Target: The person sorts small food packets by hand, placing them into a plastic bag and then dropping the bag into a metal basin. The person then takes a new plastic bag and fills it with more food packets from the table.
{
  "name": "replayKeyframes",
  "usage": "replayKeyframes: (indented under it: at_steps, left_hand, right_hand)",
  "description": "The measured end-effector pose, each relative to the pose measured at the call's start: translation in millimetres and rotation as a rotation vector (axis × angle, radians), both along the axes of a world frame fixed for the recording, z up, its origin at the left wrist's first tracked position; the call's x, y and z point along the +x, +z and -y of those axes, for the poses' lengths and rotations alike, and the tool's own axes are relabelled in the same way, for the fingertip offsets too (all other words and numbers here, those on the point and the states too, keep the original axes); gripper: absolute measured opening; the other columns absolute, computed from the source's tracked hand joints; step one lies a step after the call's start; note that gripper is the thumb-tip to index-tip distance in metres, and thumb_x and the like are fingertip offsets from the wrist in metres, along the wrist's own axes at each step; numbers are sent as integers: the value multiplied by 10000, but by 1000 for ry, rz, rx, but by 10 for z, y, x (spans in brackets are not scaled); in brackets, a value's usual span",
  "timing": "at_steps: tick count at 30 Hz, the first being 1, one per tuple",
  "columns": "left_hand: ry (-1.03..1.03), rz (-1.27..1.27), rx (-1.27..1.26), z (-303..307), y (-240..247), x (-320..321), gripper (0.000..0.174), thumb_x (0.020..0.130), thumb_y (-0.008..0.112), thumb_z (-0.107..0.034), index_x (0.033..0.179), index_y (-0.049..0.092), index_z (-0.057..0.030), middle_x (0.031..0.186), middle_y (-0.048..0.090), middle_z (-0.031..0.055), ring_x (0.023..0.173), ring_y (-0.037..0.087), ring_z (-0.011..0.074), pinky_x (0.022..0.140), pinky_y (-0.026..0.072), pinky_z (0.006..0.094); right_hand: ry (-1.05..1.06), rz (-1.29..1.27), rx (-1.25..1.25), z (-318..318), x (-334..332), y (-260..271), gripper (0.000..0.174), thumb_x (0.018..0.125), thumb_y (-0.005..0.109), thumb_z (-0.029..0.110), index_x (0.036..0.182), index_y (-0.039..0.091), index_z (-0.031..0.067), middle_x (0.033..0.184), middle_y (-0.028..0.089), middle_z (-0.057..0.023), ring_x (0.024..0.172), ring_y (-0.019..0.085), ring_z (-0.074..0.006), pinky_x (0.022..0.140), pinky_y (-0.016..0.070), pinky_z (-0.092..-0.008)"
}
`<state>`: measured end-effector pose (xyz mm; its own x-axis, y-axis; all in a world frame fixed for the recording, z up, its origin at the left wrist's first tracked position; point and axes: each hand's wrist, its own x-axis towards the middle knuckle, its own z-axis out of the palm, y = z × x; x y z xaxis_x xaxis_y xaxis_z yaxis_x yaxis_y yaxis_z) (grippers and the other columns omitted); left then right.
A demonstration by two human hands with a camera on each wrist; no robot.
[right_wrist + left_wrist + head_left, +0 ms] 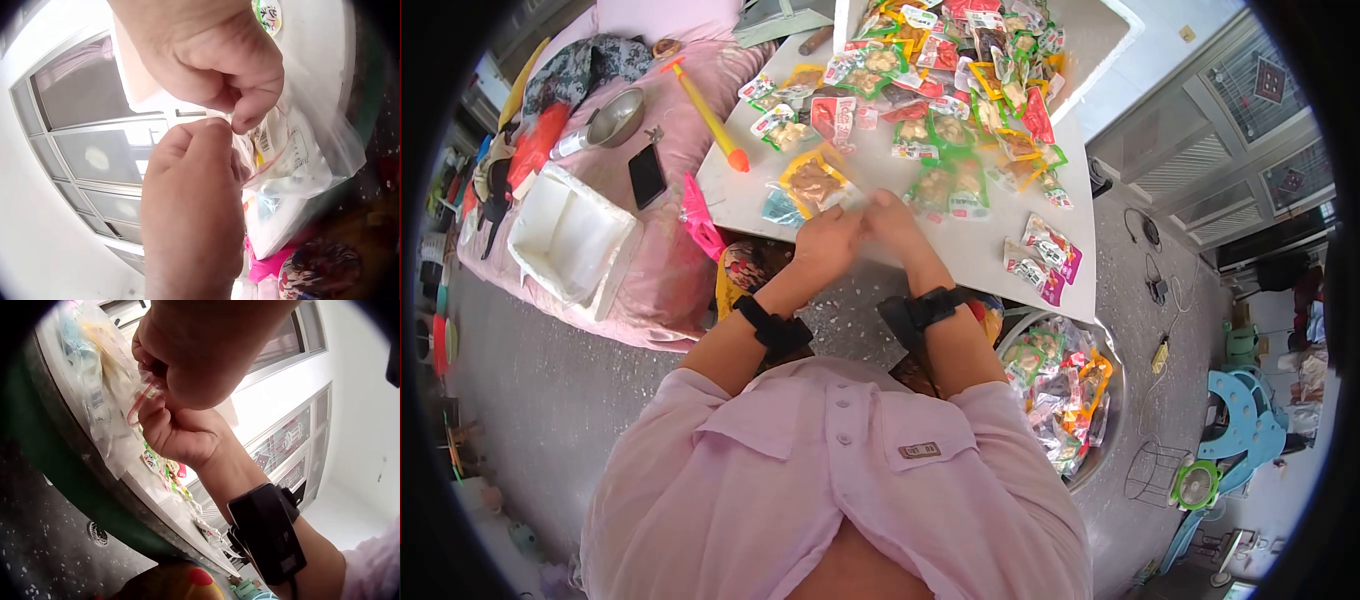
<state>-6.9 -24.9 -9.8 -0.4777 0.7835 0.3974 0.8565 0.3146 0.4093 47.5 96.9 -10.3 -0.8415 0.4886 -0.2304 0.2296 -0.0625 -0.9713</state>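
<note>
- Left hand (825,245) and right hand (894,232), both mine, pinch a clear bag (340,150) by its red-lined mouth (278,160), likely for close control.
- Packets (301,153) inside, it lies at the tabletop (970,252) edge nearest me, seemingly so the surface bears the weight.

Black phone (647,177) on pink bedding (672,285)

We find the left forearm (718,348) and right forearm (965,350) bare, extended forward and angled inward. The left hand (828,243) and right hand (888,228) come together ahead of the chest (840,480). We record the fingers of both hands as curled, thumbs bent in a pinching pose. We note slight blur on the right hand.
</note>
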Motion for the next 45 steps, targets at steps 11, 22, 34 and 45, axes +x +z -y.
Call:
replayKeyframes:
  at_steps: [11,22,34,45]
  left_hand:
    - [-11,56,-6,-51,-200,-72,88,710,479,-131,683,466,-48,668,498,120,636,512,311,546,423,405]
    - [-26,122,-23,-34,-242,-125,101,731,486,-149,711,488,-50,689,501,117,672,512,297,576,419,386]
    - [-45,59,-47,18,-102,-27,147,703,515,-174,769,498,-44,745,499,130,708,508,301,611,417,391]
    - [-365,1751,390,-14,424,368,394,800,502,-210,1147,365,-81,1043,453,36,916,485,155,699,447,305]
  right_hand:
    - [-669,177,933,-1923,697,-155,270,641,546,131,847,491,-34,755,536,-209,721,531,-343,644,409,-383]
    - [-743,457,522,-2730,603,-722,325,615,566,115,906,505,-16,886,538,-196,797,539,-300,654,442,-350]
    - [-870,-293,252,-1955,1066,-177,109,690,505,38,796,518,15,690,478,-5,603,430,-85,517,358,-221]
    - [-155,-549,1228,129,952,450,152,636,490,-75,769,482,-2,741,503,-148,688,494,-326,606,411,-385]
